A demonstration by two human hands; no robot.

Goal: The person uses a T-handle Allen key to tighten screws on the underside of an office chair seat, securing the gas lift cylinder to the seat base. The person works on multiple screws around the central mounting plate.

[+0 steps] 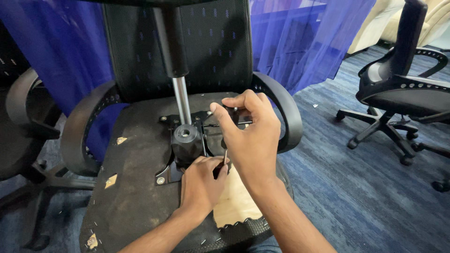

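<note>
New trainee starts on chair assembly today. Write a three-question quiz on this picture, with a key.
1. True or false: the office chair lies with the underside of its seat facing up.
2. Which hand grips the thin metal tool? A left hand B right hand
3. Fill in: the gas cylinder rises from the black ____ plate.

Key: 1 true. 2 A. 3 metal.
</note>
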